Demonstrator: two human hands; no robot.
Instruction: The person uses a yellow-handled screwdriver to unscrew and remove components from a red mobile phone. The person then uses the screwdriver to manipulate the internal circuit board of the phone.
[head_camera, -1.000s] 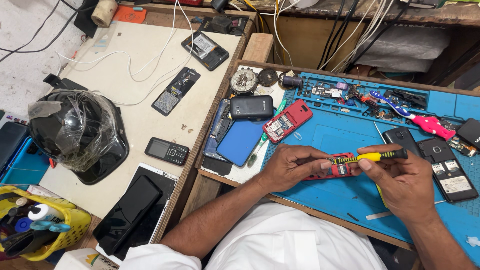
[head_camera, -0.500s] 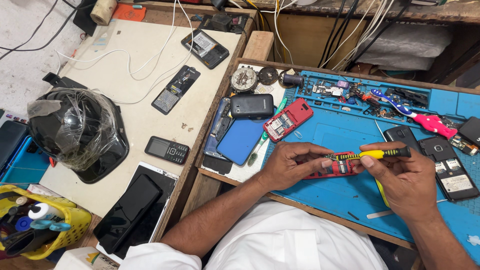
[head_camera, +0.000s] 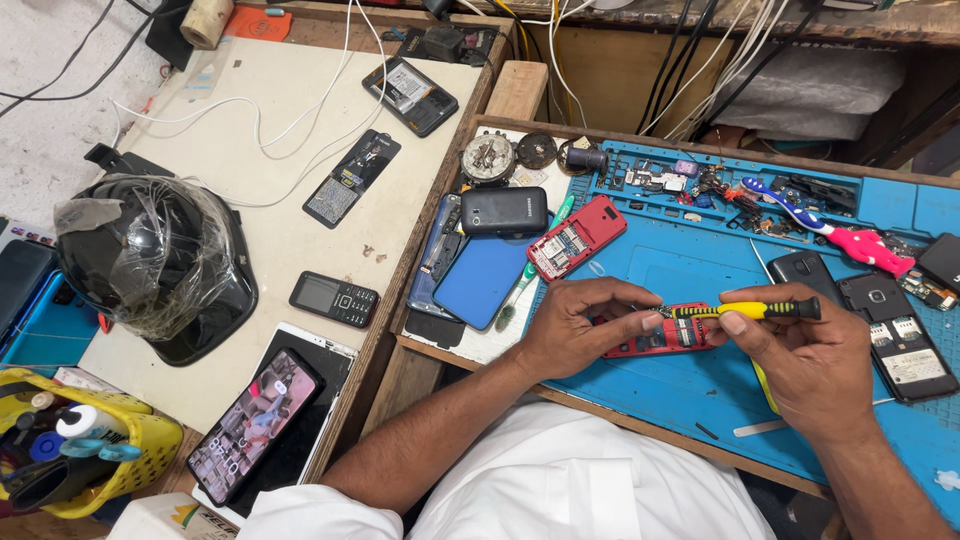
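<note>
My left hand (head_camera: 580, 325) grips a small red phone with its back open (head_camera: 665, 335), pressed onto the blue work mat (head_camera: 690, 265). In my right hand (head_camera: 810, 365) I hold a yellow and black screwdriver (head_camera: 745, 310), lying level with its tip on the red phone's top edge near my left thumb. Both hands touch the phone from either side.
Another opened red phone (head_camera: 575, 238), a black phone (head_camera: 503, 210) and a blue panel (head_camera: 480, 280) lie left of my hands. Dark phones (head_camera: 895, 335) and a pink toothbrush (head_camera: 850, 240) lie to the right. The left table holds a wrapped black helmet (head_camera: 150, 265), several phones and white cables.
My right hand has shifted the screwdriver slightly left along the red phone; the left hand still holds the phone in place.
</note>
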